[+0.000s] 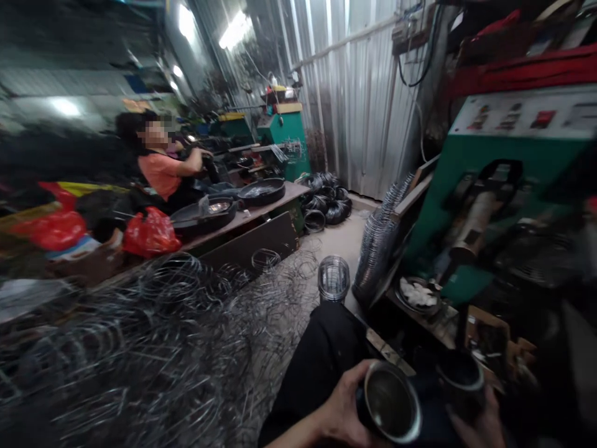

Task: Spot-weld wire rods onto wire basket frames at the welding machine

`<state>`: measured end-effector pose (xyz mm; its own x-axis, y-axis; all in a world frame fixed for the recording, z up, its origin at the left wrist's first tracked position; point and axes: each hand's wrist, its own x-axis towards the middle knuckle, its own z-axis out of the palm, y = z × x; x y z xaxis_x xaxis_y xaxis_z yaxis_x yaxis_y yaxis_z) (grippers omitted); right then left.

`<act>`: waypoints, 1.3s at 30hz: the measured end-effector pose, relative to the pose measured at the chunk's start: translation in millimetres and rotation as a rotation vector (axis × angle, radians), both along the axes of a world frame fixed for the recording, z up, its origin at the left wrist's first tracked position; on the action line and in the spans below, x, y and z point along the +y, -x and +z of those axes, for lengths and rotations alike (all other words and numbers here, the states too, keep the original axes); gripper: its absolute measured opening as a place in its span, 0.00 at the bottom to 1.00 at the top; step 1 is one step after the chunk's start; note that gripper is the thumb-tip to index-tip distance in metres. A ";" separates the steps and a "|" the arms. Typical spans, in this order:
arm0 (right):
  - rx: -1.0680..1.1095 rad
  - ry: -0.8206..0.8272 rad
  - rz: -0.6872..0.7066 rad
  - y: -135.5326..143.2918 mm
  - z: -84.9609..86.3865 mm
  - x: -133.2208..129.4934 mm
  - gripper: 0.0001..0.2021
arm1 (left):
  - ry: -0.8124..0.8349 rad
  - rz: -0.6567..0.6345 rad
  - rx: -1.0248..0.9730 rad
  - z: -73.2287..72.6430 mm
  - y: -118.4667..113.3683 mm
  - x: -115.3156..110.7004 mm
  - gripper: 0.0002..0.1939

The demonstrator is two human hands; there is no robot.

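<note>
My left hand (344,404) is closed around a dark round cup-like container (392,401) with a pale rim, its open mouth facing up toward me. My right hand (482,420) grips a second dark cup-like container (461,379), blurred by motion and partly in shadow. The two containers are apart, side by side in front of my dark-trousered leg (326,348). Whether anything lies inside either one cannot be made out.
A green machine (429,205) with a cylindrical arm stands at right, above an open cardboard box (487,333). Stacked wire rings (380,242) lean beside it. Loose wire (196,348) covers the floor at left. Beyond, a person (161,165) sits by a table (252,214).
</note>
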<state>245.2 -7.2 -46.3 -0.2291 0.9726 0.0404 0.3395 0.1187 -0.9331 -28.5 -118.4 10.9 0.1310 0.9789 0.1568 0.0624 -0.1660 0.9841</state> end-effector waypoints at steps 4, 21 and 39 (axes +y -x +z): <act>0.383 0.242 -0.221 -6.6 -17.5 -7.3 0.30 | -0.100 0.004 0.046 24.5 1.3 -5.9 0.48; 1.315 0.645 -0.295 -22.7 -66.7 2.0 0.32 | -0.297 0.063 0.254 64.8 -1.0 -33.3 0.49; 1.309 0.681 -0.215 -13.8 -62.4 -1.1 0.25 | -0.254 0.188 0.425 100.2 11.8 -26.6 0.45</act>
<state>259.0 -8.3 -108.7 -0.2434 0.8984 -0.3657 -0.8076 -0.3965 -0.4365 -40.3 -145.0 111.0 0.0609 0.9298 0.3629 0.4991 -0.3433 0.7957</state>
